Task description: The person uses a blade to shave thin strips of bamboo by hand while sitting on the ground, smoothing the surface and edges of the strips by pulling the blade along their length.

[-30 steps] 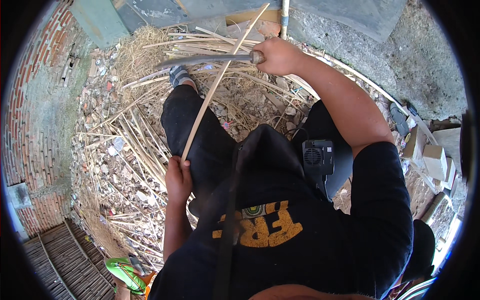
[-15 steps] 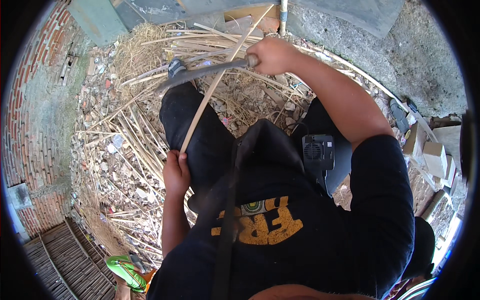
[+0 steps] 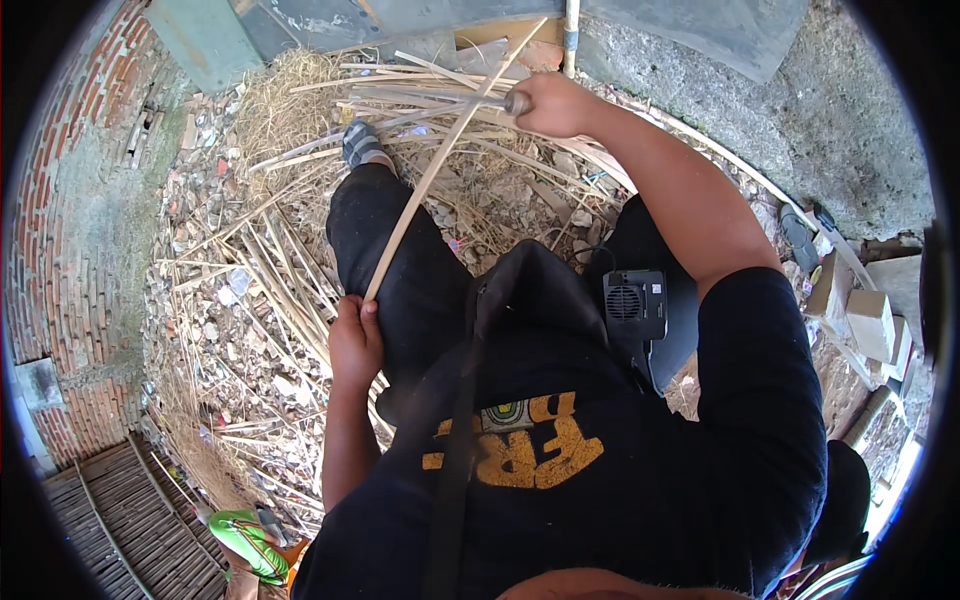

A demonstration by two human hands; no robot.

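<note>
My left hand (image 3: pixel 356 342) grips the lower end of a long, pale bamboo strip (image 3: pixel 421 192) beside my left thigh. The strip slants up and away to the right, its far end near the wall. My right hand (image 3: pixel 556 106) is closed round the wooden handle of a machete (image 3: pixel 515 102), held out in front at the strip's far half. Its blade points left and crosses the strip. Seen nearly edge-on, the blade is hard to tell from the strips on the ground behind it, and I cannot tell whether it touches the strip.
Many bamboo strips (image 3: pixel 285 280) lie on the rubble to the left, with more ahead. Dry fibre shavings (image 3: pixel 290 92) are heaped at the far left. A brick wall (image 3: pixel 85 230) and a concrete wall (image 3: pixel 690 90) border the ground. Pale blocks (image 3: pixel 870 322) stand right; someone's green clothing (image 3: pixel 248 540) shows lower left.
The machete's broad, dark blade has turned and swung up, away from my left knee, and now shows thin. My right hand has shifted slightly right; my left hand and the strip barely moved.
</note>
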